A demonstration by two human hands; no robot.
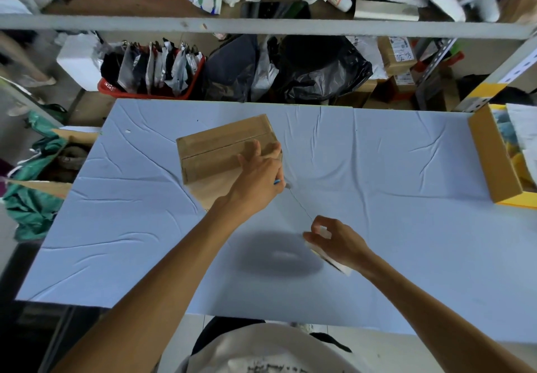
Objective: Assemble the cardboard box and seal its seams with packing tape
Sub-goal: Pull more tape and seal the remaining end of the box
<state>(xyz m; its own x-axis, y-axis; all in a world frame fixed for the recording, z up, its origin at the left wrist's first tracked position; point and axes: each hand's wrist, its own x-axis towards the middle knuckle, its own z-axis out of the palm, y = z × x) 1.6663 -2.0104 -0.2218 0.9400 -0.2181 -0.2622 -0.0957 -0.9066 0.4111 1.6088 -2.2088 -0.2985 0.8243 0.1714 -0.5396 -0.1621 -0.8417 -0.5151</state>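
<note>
Presses left hand (258,179) on near right corner of closed cardboard box (220,152), mid-table (377,169) toward the far side, fingers (255,148) straight and slightly apart. Grips roll of packing tape (329,258) in right hand (338,242), nearer the body, fingers curled round it. Holds thin tape strip (300,204) taut between roll and box corner. Open yellow carton (494,157) at right table edge.

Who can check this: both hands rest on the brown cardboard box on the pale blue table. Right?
No. Only the left hand rests on the brown cardboard box on the pale blue table; the right hand is off it, gripping a roll of clear packing tape. The head view shows this.
</note>
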